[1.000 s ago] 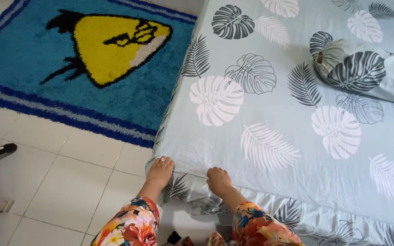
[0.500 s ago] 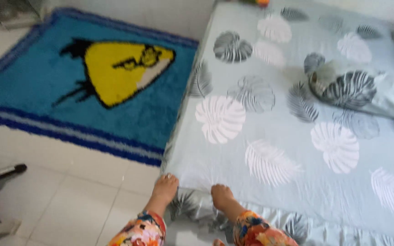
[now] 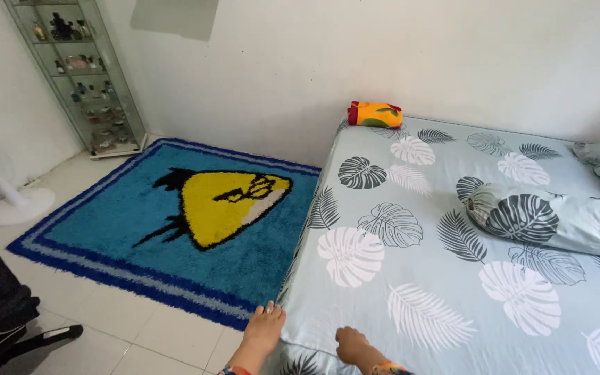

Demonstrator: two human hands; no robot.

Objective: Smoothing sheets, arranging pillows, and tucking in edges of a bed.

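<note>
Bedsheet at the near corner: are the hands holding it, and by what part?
Both hands are on the leaf-print bedsheet at its near edge: left hand at the mattress corner, right hand beside it. Whether the fingers actually pinch fabric cannot be told.

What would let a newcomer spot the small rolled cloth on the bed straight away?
Start at the mattress with the pale grey leaf-print sheet on the right of the room, and follow it to its far corner against the white wall. There lies a small rolled orange-yellow cloth with red ends. Unlike the bolster pillow, which matches the sheet, it is brightly coloured.
</note>
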